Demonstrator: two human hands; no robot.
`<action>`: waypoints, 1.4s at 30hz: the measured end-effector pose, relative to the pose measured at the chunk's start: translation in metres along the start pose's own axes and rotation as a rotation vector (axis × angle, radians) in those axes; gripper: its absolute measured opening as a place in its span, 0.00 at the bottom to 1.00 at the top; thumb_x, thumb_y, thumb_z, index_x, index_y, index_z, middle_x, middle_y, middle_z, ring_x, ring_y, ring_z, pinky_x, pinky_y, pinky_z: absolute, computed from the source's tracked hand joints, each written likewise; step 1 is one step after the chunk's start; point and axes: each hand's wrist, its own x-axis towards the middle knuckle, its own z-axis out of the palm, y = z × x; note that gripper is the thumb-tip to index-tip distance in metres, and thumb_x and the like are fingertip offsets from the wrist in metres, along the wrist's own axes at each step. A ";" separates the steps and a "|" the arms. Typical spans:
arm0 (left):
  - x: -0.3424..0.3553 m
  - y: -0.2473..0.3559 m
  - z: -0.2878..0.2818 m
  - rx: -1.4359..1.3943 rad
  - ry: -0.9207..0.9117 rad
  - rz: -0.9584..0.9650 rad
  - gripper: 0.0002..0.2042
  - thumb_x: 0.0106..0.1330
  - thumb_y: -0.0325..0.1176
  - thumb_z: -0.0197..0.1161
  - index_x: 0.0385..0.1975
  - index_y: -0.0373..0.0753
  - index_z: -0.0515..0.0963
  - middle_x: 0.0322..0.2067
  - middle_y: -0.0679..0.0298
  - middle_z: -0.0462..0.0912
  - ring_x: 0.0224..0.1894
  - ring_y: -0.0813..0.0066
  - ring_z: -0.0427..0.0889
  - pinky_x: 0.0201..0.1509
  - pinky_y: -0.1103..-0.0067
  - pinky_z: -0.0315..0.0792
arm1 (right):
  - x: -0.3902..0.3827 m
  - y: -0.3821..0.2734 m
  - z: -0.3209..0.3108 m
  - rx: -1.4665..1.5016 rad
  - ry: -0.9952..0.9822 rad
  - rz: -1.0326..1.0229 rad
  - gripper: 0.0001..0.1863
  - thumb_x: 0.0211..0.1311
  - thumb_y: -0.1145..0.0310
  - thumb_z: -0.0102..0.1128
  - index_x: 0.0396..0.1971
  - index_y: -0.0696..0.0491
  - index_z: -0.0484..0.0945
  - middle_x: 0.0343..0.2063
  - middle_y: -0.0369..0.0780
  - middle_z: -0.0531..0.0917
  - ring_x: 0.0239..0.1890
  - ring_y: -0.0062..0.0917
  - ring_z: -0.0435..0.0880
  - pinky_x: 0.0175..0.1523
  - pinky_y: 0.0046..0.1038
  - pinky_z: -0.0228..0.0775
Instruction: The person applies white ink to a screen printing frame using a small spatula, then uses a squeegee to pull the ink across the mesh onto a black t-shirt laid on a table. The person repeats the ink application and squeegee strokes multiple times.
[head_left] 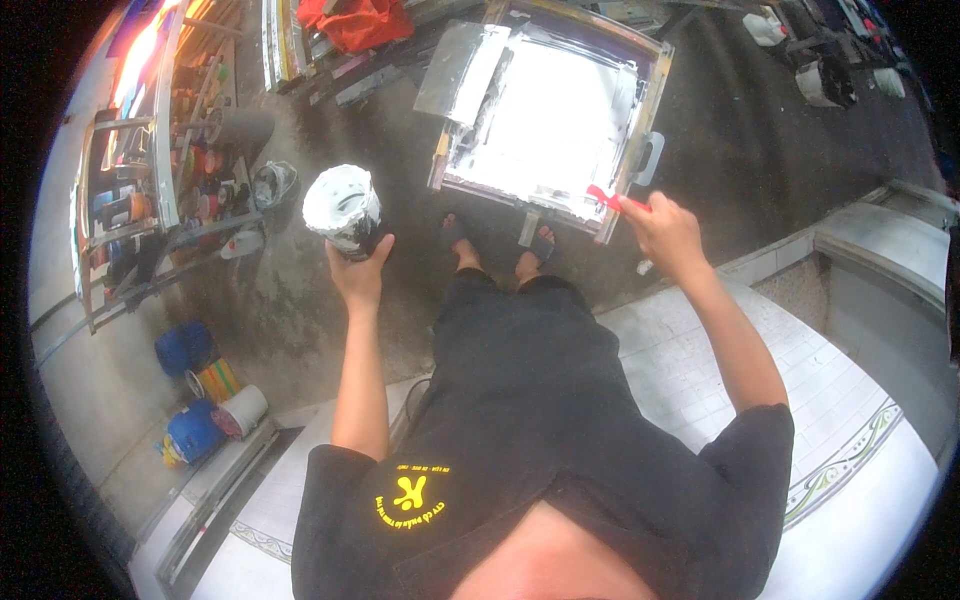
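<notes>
My left hand (pixel 358 268) grips a dark tub (pixel 355 236) from below, its rim and inside thickly coated in white paste. In my right hand (pixel 668 232) is a red-handled spatula (pixel 608 198), its end over the near right corner of a framed screen (pixel 657 100). White paste (pixel 560 110) covers most of the screen's inside, with dark smears along the edges. A flat grey sheet (pixel 455 75) lies across the screen's left side. Whether the spatula touches the paste I cannot tell.
A rack (pixel 165 165) crowded with pots stands at left, a small bucket (pixel 274 184) beside it. Blue containers (pixel 190 430) sit lower left. Red cloth (pixel 355 22) lies at the back; a dark bucket (pixel 825 82) stands far right. A white tiled ledge (pixel 730 350) is at right.
</notes>
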 end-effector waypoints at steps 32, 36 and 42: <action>0.001 0.044 0.024 0.035 -0.172 0.113 0.40 0.57 0.30 0.87 0.68 0.31 0.70 0.59 0.57 0.81 0.60 0.67 0.80 0.67 0.69 0.75 | -0.131 0.046 0.106 0.078 0.151 0.153 0.39 0.54 0.79 0.68 0.69 0.35 0.80 0.37 0.40 0.76 0.39 0.39 0.80 0.43 0.42 0.74; 0.010 0.062 0.036 0.055 -0.249 0.230 0.39 0.57 0.30 0.86 0.67 0.31 0.70 0.59 0.57 0.81 0.60 0.67 0.80 0.66 0.69 0.75 | -0.137 0.050 0.112 0.133 0.222 0.226 0.40 0.54 0.79 0.68 0.70 0.34 0.79 0.37 0.41 0.76 0.40 0.41 0.81 0.43 0.43 0.74; 0.018 0.095 0.063 0.196 -0.290 0.238 0.40 0.55 0.34 0.88 0.66 0.31 0.71 0.58 0.56 0.81 0.60 0.65 0.81 0.65 0.69 0.75 | -0.132 0.030 0.129 0.282 0.305 0.330 0.32 0.63 0.74 0.69 0.67 0.36 0.82 0.35 0.41 0.76 0.36 0.41 0.81 0.42 0.43 0.75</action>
